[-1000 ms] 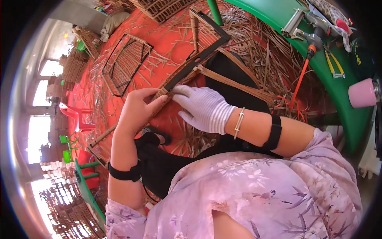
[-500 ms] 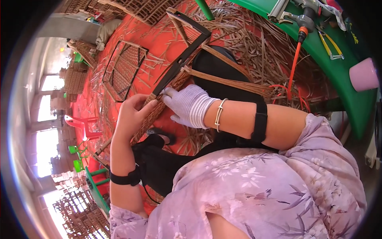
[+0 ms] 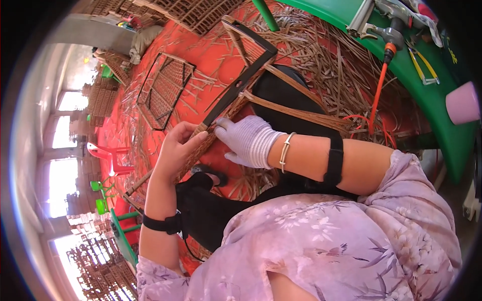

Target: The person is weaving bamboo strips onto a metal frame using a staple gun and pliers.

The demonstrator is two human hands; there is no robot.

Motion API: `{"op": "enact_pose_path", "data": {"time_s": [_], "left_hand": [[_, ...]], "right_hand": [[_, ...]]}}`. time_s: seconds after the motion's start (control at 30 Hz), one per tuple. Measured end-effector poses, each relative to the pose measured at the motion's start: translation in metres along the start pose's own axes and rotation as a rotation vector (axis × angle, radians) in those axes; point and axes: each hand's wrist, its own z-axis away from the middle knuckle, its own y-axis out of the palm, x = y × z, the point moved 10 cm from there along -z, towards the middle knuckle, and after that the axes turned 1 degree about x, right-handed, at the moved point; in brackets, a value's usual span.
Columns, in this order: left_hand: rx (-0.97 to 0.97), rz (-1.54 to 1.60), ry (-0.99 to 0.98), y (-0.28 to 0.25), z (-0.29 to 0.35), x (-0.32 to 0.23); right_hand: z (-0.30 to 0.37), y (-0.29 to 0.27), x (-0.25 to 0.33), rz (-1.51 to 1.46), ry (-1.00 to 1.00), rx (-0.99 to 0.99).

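A dark, flat-edged frame [image 3: 241, 83] partly covered in brown wicker weave slants across my lap from upper right to lower left. Bare, my left hand [image 3: 178, 148] is closed round its edge, thumb on the near side. Just right of it, my right hand [image 3: 248, 140], in a pale knitted glove, has curled fingers with their tips against the same edge. What those fingertips pinch, if anything, is hidden. Long brown strips [image 3: 296, 111] trail from the frame toward the right, above my right forearm.
A green table [image 3: 447, 135] at right carries an air tool [image 3: 391, 35] with an orange hose, yellow-handled pliers [image 3: 423, 65] and a pink cup [image 3: 463, 104]. Loose strips [image 3: 326, 60] litter the red floor. Another woven panel [image 3: 164, 90] lies at left, near a red chair [image 3: 108, 158].
The whole view has shifted slightly, so everything sits a little farther right and lower. Both hands stay at the same part of the frame.
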Motion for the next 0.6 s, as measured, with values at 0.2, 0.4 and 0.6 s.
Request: {"op": "enact_pose_path", "data": {"time_s": [0.2,0.4,0.6], "left_hand": [[0.064,0.132,-0.052,0.002,-0.004,0.002],[0.126,0.185,-0.071,0.001,-0.009,0.006],[0.129,0.249,-0.095,0.002,-0.01,0.01]], "right_hand": [[0.0,0.001,-0.003,0.013,0.021,-0.001],[-0.001,-0.002,-0.004,0.005,0.037,-0.016],[-0.002,0.0,-0.011,-0.068,0.092,0.0]]}}
